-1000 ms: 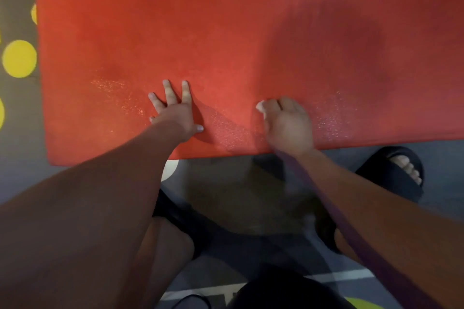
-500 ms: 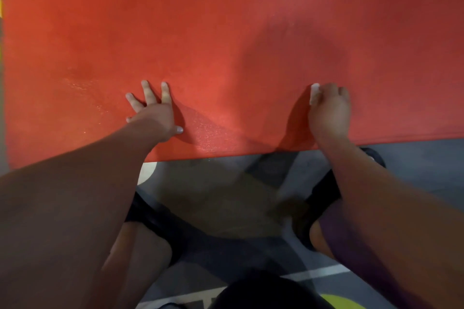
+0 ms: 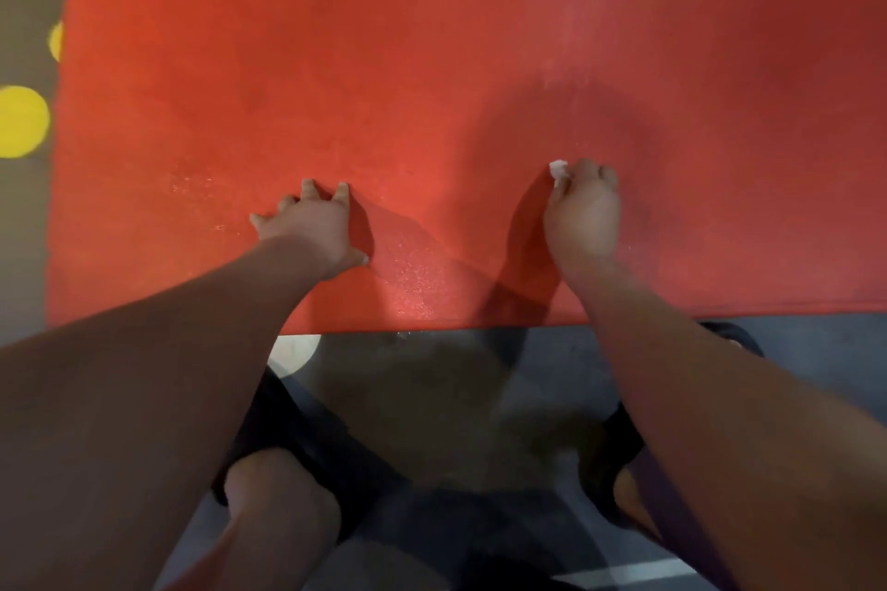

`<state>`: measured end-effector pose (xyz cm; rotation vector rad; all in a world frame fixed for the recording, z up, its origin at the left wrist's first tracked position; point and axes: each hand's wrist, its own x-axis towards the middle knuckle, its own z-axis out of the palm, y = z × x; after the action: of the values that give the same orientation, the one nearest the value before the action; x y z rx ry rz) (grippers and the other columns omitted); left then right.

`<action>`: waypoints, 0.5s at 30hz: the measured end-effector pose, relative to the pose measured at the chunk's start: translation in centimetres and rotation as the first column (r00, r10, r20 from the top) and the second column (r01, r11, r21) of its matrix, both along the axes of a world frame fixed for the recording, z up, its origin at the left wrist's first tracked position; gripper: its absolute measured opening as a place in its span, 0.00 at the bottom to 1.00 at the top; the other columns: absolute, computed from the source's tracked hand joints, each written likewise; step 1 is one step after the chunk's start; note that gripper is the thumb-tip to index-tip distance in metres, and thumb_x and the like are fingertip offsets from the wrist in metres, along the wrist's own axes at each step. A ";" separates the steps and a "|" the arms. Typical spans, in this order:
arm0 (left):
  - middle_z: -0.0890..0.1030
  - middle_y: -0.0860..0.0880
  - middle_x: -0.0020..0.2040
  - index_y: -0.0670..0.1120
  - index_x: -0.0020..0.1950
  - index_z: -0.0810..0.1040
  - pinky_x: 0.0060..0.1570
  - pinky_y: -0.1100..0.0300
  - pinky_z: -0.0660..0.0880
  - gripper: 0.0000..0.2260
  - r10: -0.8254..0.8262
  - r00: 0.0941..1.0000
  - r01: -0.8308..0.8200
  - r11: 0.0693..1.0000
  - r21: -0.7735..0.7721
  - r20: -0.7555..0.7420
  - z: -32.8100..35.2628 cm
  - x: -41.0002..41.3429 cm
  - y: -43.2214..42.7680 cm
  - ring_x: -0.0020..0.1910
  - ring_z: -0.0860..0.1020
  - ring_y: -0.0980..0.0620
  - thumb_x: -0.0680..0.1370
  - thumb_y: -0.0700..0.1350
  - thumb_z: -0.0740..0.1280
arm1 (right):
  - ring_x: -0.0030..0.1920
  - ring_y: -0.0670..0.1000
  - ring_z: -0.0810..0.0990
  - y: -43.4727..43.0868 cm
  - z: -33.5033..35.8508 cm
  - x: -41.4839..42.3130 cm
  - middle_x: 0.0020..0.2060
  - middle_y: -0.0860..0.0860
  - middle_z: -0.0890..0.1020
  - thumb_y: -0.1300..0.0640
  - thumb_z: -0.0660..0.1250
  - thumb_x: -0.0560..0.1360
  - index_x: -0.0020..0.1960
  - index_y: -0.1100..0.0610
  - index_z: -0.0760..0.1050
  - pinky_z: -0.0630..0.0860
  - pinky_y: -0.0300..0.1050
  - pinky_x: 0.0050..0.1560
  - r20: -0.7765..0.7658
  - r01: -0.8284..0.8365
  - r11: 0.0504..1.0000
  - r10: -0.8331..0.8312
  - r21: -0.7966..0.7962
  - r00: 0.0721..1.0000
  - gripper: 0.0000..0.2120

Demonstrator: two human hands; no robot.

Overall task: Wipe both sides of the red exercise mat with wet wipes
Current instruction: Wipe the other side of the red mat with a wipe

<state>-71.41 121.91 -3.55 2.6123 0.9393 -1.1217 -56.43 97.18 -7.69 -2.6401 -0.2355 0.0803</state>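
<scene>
One wet wipe [image 3: 557,168]: mostly hiding inside fist, seemingly bunched.
Left hand [image 3: 312,221]: pressing red mat [image 3: 432,62], fingers spreading wide.
Right hand [image 3: 583,211]: curling round wet wipe.

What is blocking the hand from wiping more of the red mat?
Nothing visible. The right hand holds the wet wipe on the red mat, and the mat beyond it is bare. The left hand rests aside on the mat.

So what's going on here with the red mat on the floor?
A person leans over the near edge of a flat red exercise mat on a grey floor. Their left hand presses on the mat, fingers spread. Their right hand grips a crumpled white wet wipe against the mat's surface.
</scene>
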 end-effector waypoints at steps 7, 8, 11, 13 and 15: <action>0.75 0.39 0.64 0.43 0.67 0.74 0.63 0.42 0.74 0.19 -0.007 0.967 -0.014 0.997 0.079 0.255 -0.2 3.1 2.6 0.66 0.70 0.35 0.79 0.50 0.64 | 0.40 0.56 0.78 7.9 -0.4 -3.8 0.44 0.56 0.77 0.65 0.69 0.71 0.53 0.58 0.79 0.75 0.45 0.42 -0.033 -0.804 0.594 0.804 0.024 0.594 0.11; 0.73 0.39 0.65 0.42 0.68 0.73 0.64 0.42 0.72 0.19 0.013 0.962 -0.039 0.995 0.090 0.272 -0.4 3.5 2.9 0.67 0.69 0.35 0.80 0.50 0.63 | 0.40 0.57 0.78 8.7 -0.6 -2.6 0.43 0.55 0.77 0.64 0.70 0.71 0.51 0.57 0.78 0.76 0.45 0.41 0.003 -0.839 0.543 0.839 -0.013 0.543 0.09; 0.70 0.39 0.67 0.41 0.69 0.72 0.71 0.39 0.65 0.20 0.039 0.934 -0.093 0.986 0.138 0.354 -1.8 4.5 4.1 0.69 0.66 0.34 0.80 0.51 0.61 | 0.43 0.61 0.78 11.1 -0.9 2.8 0.45 0.57 0.77 0.58 0.67 0.77 0.49 0.58 0.77 0.74 0.51 0.44 0.030 -0.720 0.693 0.721 -0.039 0.693 0.03; 0.70 0.39 0.68 0.42 0.68 0.72 0.73 0.37 0.60 0.21 0.051 0.896 -0.130 0.980 0.150 0.441 -3.0 5.3 5.0 0.69 0.65 0.35 0.80 0.52 0.62 | 0.44 0.64 0.78 12.5 -1.3 6.8 0.45 0.62 0.78 0.57 0.64 0.78 0.47 0.62 0.76 0.73 0.54 0.44 0.101 -0.495 0.869 0.493 -0.010 0.864 0.08; 0.71 0.39 0.66 0.41 0.67 0.73 0.73 0.37 0.60 0.20 0.032 0.852 -0.140 0.976 0.168 0.523 -4.0 6.4 6.1 0.67 0.66 0.34 0.80 0.52 0.62 | 0.44 0.66 0.78 13.8 -1.7 8.9 0.45 0.64 0.78 0.57 0.62 0.78 0.46 0.64 0.76 0.72 0.56 0.46 0.118 -0.323 0.946 0.319 0.021 0.941 0.10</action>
<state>-64.99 127.98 -7.53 2.7642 1.0634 -0.2668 -47.56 110.93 -9.35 -2.5453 -0.6990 0.0334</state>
